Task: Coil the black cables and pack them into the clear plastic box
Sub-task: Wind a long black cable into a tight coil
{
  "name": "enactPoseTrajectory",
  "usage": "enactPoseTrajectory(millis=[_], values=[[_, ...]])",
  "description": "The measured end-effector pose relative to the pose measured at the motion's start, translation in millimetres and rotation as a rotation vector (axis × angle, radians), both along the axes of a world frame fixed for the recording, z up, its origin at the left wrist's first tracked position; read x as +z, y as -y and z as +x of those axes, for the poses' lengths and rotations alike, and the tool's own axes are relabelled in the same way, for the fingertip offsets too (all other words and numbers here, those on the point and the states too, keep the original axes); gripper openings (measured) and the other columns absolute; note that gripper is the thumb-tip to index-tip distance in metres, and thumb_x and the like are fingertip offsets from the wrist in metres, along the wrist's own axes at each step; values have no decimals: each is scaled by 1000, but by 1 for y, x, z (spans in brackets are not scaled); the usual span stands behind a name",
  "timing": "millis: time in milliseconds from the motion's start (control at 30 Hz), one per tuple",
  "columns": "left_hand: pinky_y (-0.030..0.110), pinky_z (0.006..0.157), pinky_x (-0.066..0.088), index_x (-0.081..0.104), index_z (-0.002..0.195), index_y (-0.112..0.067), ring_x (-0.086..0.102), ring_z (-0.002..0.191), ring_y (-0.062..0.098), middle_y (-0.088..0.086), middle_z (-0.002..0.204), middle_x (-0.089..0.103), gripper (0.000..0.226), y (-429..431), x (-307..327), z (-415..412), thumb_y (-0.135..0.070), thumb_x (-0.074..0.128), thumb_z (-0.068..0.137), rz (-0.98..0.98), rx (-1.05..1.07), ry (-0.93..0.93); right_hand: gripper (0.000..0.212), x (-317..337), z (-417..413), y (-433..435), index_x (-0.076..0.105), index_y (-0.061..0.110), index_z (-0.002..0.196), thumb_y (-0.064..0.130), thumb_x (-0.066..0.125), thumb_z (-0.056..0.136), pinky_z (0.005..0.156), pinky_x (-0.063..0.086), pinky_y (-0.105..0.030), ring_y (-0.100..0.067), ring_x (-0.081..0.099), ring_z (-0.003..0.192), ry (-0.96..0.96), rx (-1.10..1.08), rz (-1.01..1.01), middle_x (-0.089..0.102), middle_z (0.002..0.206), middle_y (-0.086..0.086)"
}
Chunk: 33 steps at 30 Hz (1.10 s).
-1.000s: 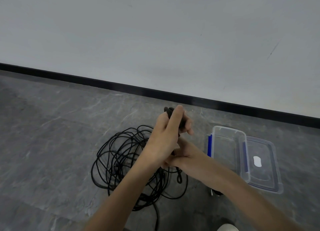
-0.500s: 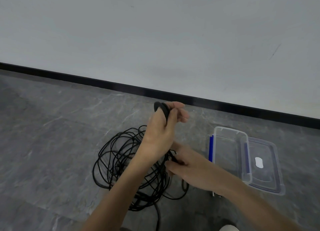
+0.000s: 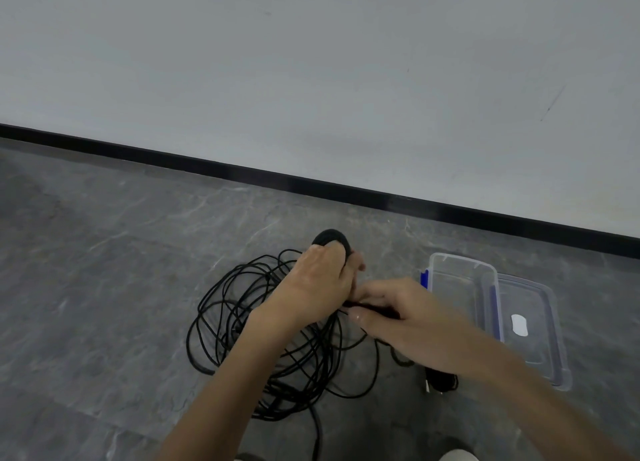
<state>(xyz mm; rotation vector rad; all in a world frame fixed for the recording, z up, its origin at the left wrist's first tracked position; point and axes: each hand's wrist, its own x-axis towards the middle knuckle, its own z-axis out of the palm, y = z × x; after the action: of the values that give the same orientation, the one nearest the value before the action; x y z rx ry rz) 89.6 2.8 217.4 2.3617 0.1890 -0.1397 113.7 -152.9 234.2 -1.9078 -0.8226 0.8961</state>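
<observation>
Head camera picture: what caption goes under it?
Left hand grips a small black coil, right hand pinches the cable, above a tangled pile beside the open clear plastic box.

Around the left hand [image 3: 318, 287] and right hand [image 3: 398, 318], floor [image 3: 104, 287] lies open from 9 to 12 o'clock up to the wall [image 3: 311, 79]. Loose black cables [image 3: 311, 363] sprawl from 6 to 9. At 3 o'clock the clear plastic box [image 3: 460, 259] stands open-topped, its lid [image 3: 533, 356] just beyond.

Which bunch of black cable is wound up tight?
The small coil in the left hand; the big pile on the floor sprawls in loose loops.
</observation>
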Motion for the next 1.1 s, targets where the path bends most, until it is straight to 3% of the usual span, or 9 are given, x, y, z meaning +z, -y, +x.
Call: enactPoseTrajectory(millis=[33,133,233,333,467,633,800,933,1100], values=[[31,75,52,57,78,-22,62,72,11,1,78,66,31,-1,2,-1,-28,40,103,-25,-19,-42,17,2,3,3,69,14,104,12,54,96,63,47,-11,7,63,67,6,-12,9,69,73,23],[20,58,42,52,59,-10,51,50,7,-2,52,55,60,3,12,-5,-45,31,102,-167,-69,-122,14,-1,13,11,72,15,98,9,61,91,85,55,-27,-6,70,86,70,-81,76,75,91,6],[15,65,45,56,59,-6,54,51,8,0,50,56,79,7,19,-8,-59,12,97,-320,-158,-207,12,-1,22,18,72,11,90,18,72,81,86,55,-36,-12,71,85,142,-165,187,75,86,2],[16,60,45,57,72,-7,53,49,10,-3,50,51,73,9,21,-10,-59,12,96,-461,-237,-278,29,1,25,21,72,9,86,34,74,71,76,57,-39,-15,72,77,204,-232,261,74,80,0],[18,57,44,54,75,-10,48,47,10,-1,52,46,59,10,25,-11,-58,25,95,-626,-346,-327,24,-1,30,22,71,26,76,48,75,68,65,56,-31,-13,68,68,270,-300,308,71,73,6],[18,59,46,55,84,-11,51,54,11,-3,59,50,38,8,28,-14,-39,35,100,-866,-417,-362,17,-1,33,23,72,17,76,31,72,66,69,55,-19,-12,70,71,127,-290,367,73,76,0],[16,68,49,60,94,-8,67,70,12,5,81,68,21,5,32,-14,-12,40,102,-914,-485,-376,23,3,36,26,69,7,86,17,72,66,70,54,-18,-14,71,74,-17,-220,371,74,80,-5],[15,72,48,59,101,-2,68,78,13,15,92,68,21,5,33,-15,0,38,100,-951,-518,-383,28,2,34,26,70,11,90,25,73,66,71,52,-17,-7,68,73,3,-250,362,73,82,2],[17,79,50,57,112,5,69,85,17,36,107,63,28,6,35,-16,1,31,100,-1006,-511,-396,25,-2,34,22,73,13,95,31,72,78,78,53,-20,-16,71,88,-49,-196,398,75,92,-4]])
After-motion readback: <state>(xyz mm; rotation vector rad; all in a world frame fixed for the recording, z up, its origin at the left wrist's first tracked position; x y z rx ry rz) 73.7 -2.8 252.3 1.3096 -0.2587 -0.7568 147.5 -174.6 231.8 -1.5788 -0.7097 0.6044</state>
